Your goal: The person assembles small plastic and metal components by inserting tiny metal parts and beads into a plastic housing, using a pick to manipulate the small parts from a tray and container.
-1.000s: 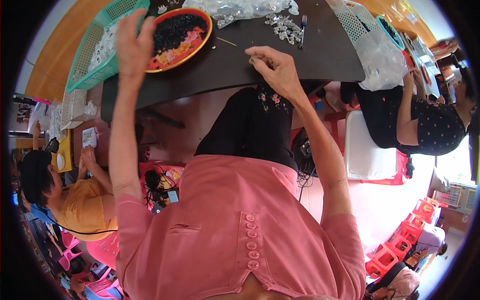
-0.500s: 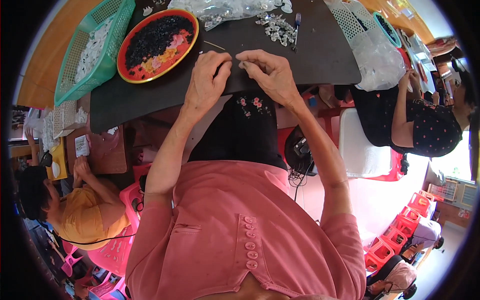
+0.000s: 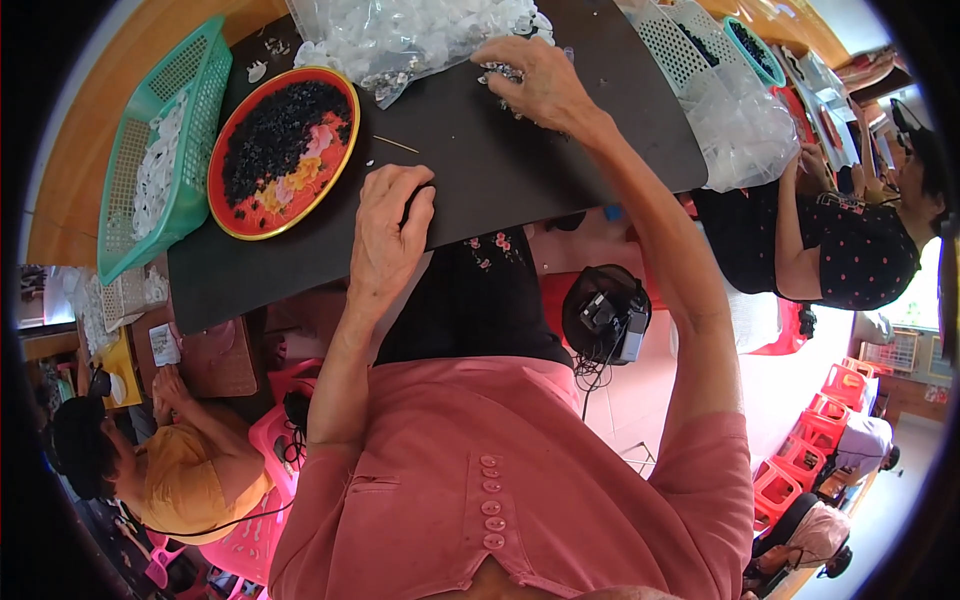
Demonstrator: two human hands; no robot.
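Right hand is far centre, low over a pile of clear pieces; thumb and index parted, can't tell if a piece is between the fingers. Most of the pile is hidden under this hand. Left hand is at the near side of the dark table, fingers curled in; can't tell whether anything is inside.

Around: big plastic bag of white and clear pieces at the far side, just left of the pile, crowding that side. Thin stick lies beyond the left hand, between it and the bag. Left: red floral tray with yellow rim, dark pieces heaped mostly on its far-left part. Farther left, just beside it, teal basket holding white pieces. Far right: white basket, with a clear plastic bag on its near side and a small teal basket beyond. Co-worker in orange top at left, another in dotted dark top at right.
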